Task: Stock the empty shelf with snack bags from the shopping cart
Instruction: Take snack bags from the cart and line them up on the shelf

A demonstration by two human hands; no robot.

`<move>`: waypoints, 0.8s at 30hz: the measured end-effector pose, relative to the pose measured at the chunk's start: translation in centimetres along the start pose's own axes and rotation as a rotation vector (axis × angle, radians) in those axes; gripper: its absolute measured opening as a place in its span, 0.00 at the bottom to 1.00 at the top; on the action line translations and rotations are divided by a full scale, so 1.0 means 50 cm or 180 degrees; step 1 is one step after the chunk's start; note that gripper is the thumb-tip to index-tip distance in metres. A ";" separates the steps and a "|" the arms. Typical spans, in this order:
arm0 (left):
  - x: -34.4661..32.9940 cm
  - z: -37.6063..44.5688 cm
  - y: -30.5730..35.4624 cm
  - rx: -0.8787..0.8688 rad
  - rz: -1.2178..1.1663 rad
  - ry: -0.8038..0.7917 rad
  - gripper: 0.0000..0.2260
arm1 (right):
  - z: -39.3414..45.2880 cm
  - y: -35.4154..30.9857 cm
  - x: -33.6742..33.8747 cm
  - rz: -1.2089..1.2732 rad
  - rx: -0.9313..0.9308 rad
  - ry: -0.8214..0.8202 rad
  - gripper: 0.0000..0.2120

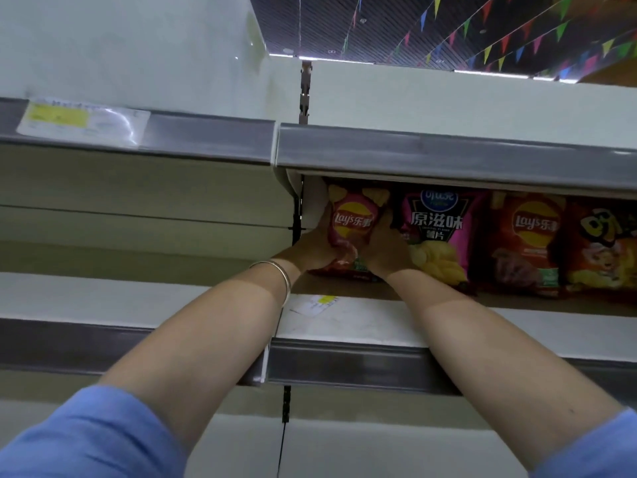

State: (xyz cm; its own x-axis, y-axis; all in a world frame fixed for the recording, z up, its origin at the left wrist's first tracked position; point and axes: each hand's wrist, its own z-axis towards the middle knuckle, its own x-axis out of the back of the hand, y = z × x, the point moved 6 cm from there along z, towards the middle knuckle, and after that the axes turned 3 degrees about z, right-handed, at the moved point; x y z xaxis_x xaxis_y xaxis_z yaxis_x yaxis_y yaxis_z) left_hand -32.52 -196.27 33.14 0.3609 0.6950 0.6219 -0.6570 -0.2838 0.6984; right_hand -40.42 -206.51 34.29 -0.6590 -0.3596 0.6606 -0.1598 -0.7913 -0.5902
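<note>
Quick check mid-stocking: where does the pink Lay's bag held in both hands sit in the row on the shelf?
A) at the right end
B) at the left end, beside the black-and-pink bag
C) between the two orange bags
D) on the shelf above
B: the pink Lay's chip bag, held by the left hand and right hand, sits leftmost, next to the black-and-pink chip bag.

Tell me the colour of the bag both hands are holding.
Pink Lay's bag with a yellow-and-red logo, seen in the head view.

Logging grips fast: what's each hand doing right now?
Left hand: holding the pink Lay's bag from its left side.
Right hand: holding the same bag from its right side.
</note>
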 end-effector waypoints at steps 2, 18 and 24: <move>-0.001 0.006 -0.007 0.0032 0.0120 -0.0026 0.53 | -0.004 -0.001 0.002 -0.0041 -0.0025 0.0006 0.43; 0.060 -0.066 0.049 0.0520 0.0512 0.1201 0.35 | -0.025 -0.024 0.026 -0.0542 0.0149 0.0337 0.42; 0.069 -0.125 0.084 0.0701 0.0466 0.1226 0.22 | -0.045 -0.063 0.034 -0.0782 0.0399 0.0220 0.40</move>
State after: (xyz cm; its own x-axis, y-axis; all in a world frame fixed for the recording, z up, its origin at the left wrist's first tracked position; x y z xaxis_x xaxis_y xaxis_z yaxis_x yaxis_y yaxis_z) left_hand -38.19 -190.95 36.00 -0.0247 0.8200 0.5719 -0.5117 -0.5018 0.6974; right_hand -42.69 -203.53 36.23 -0.6611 -0.1184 0.7409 -0.2316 -0.9071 -0.3515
